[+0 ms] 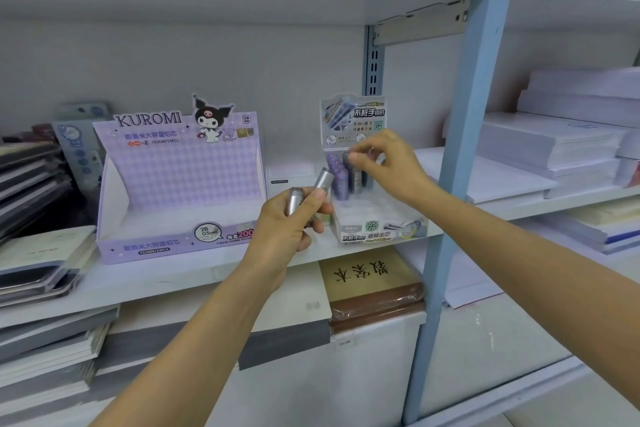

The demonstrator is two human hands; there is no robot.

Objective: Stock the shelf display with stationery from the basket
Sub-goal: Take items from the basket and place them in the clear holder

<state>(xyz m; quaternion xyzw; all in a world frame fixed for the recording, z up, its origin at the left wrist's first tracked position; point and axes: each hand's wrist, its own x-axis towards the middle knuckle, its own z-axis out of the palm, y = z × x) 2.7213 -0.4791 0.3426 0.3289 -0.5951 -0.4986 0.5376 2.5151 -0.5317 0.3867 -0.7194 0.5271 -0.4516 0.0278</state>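
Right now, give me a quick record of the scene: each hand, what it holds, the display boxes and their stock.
left hand: grips two silver tubes in front of the shelf
right hand: pinches the top of an upright grey tube in the small display box
small display box: purple tubes upright at the back, none visible in front
Kuromi box: left on the same shelf, no tubes visible inside
basket: not in view

Bright, even light; soft blur, curved edges
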